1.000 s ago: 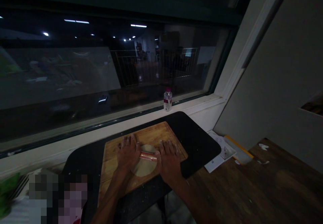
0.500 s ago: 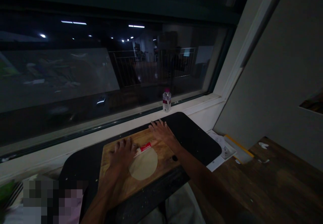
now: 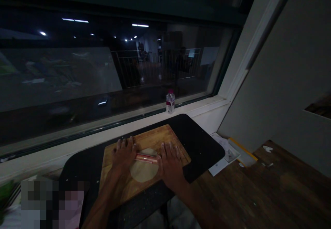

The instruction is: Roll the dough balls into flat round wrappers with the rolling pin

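Observation:
A thin, round sheet of dough (image 3: pixel 143 172) lies on a wooden cutting board (image 3: pixel 152 136). Across its upper part rests a short rolling pin (image 3: pixel 146 158) with red and pale markings. Over the pin's left end, my left hand (image 3: pixel 124 155) lies with its fingers stretched forward. My right hand (image 3: pixel 170 160) is on the other end, fingers extended and a little apart. Both palms hide the pin's ends, and neither hand's fingers wrap around it.
The board sits on a black table (image 3: pixel 192 143) with pale crumbs. A bottle with a pink cap (image 3: pixel 170 102) stands on the white window sill (image 3: pixel 199 110). Papers (image 3: pixel 224 149) lie at the right, beside a brown wooden surface (image 3: pixel 240 194). A pinkish item is blurred at lower left.
My right hand has come back towards me, from the board's far edge to beside the dough. The rolling pin has turned, its right end now lower. My left hand has shifted slightly.

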`<action>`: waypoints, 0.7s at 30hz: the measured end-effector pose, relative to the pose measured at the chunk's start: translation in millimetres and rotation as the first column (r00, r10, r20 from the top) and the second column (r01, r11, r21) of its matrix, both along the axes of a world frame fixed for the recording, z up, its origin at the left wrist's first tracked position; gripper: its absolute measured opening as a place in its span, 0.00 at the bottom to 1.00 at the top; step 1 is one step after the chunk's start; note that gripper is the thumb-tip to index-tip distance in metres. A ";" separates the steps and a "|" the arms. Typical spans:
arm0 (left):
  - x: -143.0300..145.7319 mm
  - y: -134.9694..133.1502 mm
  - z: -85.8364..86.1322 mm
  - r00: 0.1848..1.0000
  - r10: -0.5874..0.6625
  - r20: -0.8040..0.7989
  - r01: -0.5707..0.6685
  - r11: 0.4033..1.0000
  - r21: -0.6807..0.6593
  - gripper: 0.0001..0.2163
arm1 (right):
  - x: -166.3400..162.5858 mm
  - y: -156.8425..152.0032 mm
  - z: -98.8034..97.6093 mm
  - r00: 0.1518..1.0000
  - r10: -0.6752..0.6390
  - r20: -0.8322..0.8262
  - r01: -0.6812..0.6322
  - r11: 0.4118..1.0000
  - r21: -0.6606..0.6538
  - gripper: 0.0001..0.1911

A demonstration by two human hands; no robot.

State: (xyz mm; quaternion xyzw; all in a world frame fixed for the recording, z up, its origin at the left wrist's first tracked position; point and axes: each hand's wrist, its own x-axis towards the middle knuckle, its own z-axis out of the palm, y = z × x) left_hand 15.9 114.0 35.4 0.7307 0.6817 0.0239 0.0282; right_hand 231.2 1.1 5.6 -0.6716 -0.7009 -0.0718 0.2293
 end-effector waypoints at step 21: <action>-23.4 -8.9 -8.7 0.958 -0.255 -0.130 0.250 0.967 -0.051 0.31 | 31.3 123.5 42.6 0.985 0.170 0.006 -0.162 0.952 -0.260 0.31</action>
